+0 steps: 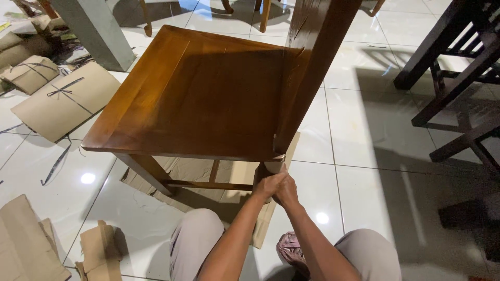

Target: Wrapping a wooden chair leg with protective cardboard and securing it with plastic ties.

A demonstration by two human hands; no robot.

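Glossy brown wooden chair (208,93) stands upright, its rear leg (266,169) wrapped in tan paper.

Chair (203,93) was glossy reddish-brown wood. Floor (375,135) beneath it: pale white glossy tiles. Cardboard (62,104) left of chair was tan, crossed by dark straps.

A flat brown cardboard package (65,101) lies on the floor at the left, roughly rectangular, crossed by dark strapping tied near its middle. Just beyond it, farther left, sits a smaller brown cardboard parcel (30,74) bound with the same dark strap. More folded brown cardboard (14,48) is stacked at the far left edge. In the near left corner lie torn brown cardboard pieces (26,244), one smaller scrap (99,247) beside them. A flattened cardboard sheet (229,195) is spread under the chair, near the middle. No labels, signs or screens are visible.
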